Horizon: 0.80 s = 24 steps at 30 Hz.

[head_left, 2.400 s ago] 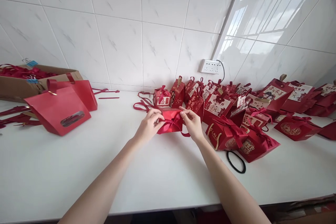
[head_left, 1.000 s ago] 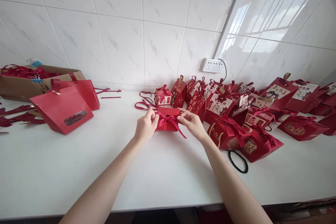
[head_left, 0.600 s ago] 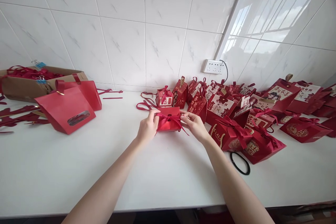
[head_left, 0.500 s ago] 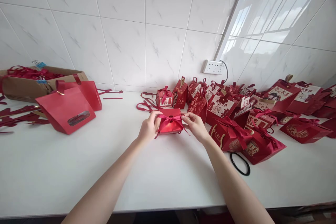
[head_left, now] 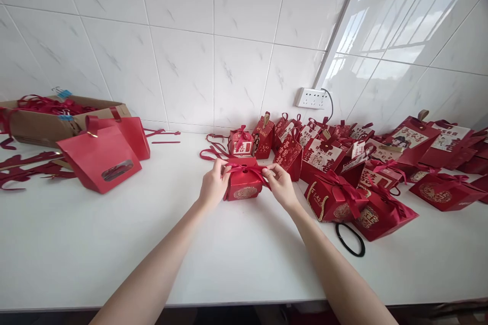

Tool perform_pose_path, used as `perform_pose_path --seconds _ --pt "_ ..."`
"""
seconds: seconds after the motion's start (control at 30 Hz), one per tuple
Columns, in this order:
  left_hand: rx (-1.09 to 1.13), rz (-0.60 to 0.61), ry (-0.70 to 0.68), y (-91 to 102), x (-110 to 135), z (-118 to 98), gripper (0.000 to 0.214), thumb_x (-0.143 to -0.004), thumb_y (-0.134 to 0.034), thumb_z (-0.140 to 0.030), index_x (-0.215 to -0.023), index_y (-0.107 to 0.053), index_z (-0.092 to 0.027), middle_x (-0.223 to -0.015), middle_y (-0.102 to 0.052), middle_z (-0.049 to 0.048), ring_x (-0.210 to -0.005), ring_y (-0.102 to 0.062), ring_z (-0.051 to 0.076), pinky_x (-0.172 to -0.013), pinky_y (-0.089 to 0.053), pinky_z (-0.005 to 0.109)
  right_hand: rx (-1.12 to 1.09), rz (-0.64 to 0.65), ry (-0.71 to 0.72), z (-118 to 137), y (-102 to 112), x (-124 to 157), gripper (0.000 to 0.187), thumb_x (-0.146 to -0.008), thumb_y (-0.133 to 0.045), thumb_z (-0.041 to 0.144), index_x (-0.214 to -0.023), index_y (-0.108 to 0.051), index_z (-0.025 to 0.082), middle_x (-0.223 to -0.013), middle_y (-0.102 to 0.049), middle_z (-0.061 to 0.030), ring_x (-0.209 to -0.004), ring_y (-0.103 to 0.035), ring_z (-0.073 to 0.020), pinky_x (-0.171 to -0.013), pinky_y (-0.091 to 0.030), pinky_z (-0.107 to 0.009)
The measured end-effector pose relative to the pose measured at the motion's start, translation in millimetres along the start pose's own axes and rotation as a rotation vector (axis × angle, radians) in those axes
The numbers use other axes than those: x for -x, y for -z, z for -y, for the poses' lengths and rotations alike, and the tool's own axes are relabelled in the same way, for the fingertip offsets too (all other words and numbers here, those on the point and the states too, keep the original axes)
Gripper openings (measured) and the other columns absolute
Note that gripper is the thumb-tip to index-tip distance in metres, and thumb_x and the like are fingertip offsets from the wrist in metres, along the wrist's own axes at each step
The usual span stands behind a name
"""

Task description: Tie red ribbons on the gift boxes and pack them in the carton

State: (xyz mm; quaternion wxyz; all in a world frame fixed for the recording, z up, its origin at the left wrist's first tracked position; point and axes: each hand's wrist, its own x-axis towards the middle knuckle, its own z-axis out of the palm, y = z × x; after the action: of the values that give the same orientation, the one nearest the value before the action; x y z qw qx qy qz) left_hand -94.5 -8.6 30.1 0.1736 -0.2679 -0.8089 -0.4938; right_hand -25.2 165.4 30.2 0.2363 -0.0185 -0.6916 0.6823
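Note:
A small red gift box (head_left: pixel 244 192) with a round gold emblem stands on the white table in front of me. Across its top runs a red ribbon (head_left: pixel 243 168). My left hand (head_left: pixel 214 183) pinches the ribbon at the box's left side, and my right hand (head_left: pixel 281 183) pinches it at the right side. Fingertips partly cover the ribbon ends. Just behind this box is a smaller red box with a bow (head_left: pixel 241 142), and a loose ribbon strand (head_left: pixel 211 153) lies to its left.
Many red gift boxes (head_left: pixel 324 160) crowd the right side, with a black ring (head_left: pixel 349 239) in front of them. Two plain red bags (head_left: pixel 101 155) stand at left, near a cardboard box (head_left: pixel 41 129) of ribbons. A power strip (head_left: pixel 313 98) is on the tiled wall.
The box has turned more upright, so its gold emblem now faces me. Both hands have pulled the ribbon tighter across its top. The view has shifted slightly.

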Motion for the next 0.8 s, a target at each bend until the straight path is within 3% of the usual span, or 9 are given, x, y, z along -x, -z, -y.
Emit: perform_pose_path --seconds 0.2,0.3,0.43,0.57,0.67,0.8 --pt "0.075 -0.115 0.045 0.1 0 -7 0.013 -0.084 -0.045 -0.034 -0.080 -0.040 -0.023 -0.082 -0.059 -0.0005 -0.064 -0.057 0.013 -0.057 -0.043 0.024 0.110 -0.061 0.141 8 -6 9 0.031 -0.076 -0.057 0.052 -0.075 -0.050 0.022 -0.085 -0.065 -0.0036 -0.074 -0.061 -0.0178 -0.064 -0.049 -0.030" --pt "0.120 -0.144 -0.027 -0.9 1 -8 0.012 -0.084 -0.045 -0.031 -0.078 -0.039 -0.023 -0.087 -0.057 0.0002 -0.071 -0.057 0.012 -0.056 -0.043 0.022 0.134 -0.079 0.218 11 -7 11 0.026 -0.080 -0.055 0.047 -0.075 -0.050 0.022 -0.095 -0.065 -0.0055 -0.080 -0.061 -0.0183 -0.067 -0.050 -0.030" --pt "0.078 -0.206 -0.157 -5.0 0 -3 0.014 -0.083 -0.046 -0.026 -0.073 -0.037 -0.022 -0.081 -0.047 0.0002 -0.072 -0.052 0.012 -0.057 -0.043 0.022 0.159 -0.033 0.228 5 -6 10 0.027 -0.081 -0.054 0.044 -0.071 -0.048 0.020 -0.096 -0.064 -0.0080 -0.082 -0.061 -0.0186 -0.067 -0.050 -0.030" --pt "0.127 -0.238 -0.169 -10.0 1 -1 0.013 -0.082 -0.048 -0.021 -0.075 -0.038 -0.022 -0.078 -0.046 -0.0009 -0.074 -0.055 0.012 -0.064 -0.044 0.024 0.195 -0.052 0.352 0 -6 11 0.025 -0.082 -0.053 0.042 -0.072 -0.045 0.020 -0.099 -0.061 -0.0095 -0.089 -0.060 -0.0199 -0.061 -0.051 -0.028" --pt "0.171 -0.217 -0.157 -11.2 2 -1 0.013 -0.077 -0.053 -0.019 -0.079 -0.041 -0.022 -0.080 -0.050 -0.0004 -0.076 -0.056 0.013 -0.067 -0.045 0.025 0.259 -0.109 0.396 -3 -5 11 0.023 -0.084 -0.051 0.041 -0.075 -0.045 0.020 -0.091 -0.061 -0.0071 -0.084 -0.061 -0.0180 -0.059 -0.051 -0.026" --pt "0.154 -0.219 -0.149 -10.6 3 2 0.018 -0.070 -0.058 -0.017 -0.075 -0.042 -0.022 -0.076 -0.053 -0.0016 -0.073 -0.056 0.013 -0.065 -0.043 0.024 0.334 -0.113 0.319 -8 -3 9 0.025 -0.084 -0.049 0.044 -0.077 -0.045 0.021 -0.073 -0.058 -0.0025 -0.074 -0.062 -0.0173 -0.055 -0.051 -0.026"
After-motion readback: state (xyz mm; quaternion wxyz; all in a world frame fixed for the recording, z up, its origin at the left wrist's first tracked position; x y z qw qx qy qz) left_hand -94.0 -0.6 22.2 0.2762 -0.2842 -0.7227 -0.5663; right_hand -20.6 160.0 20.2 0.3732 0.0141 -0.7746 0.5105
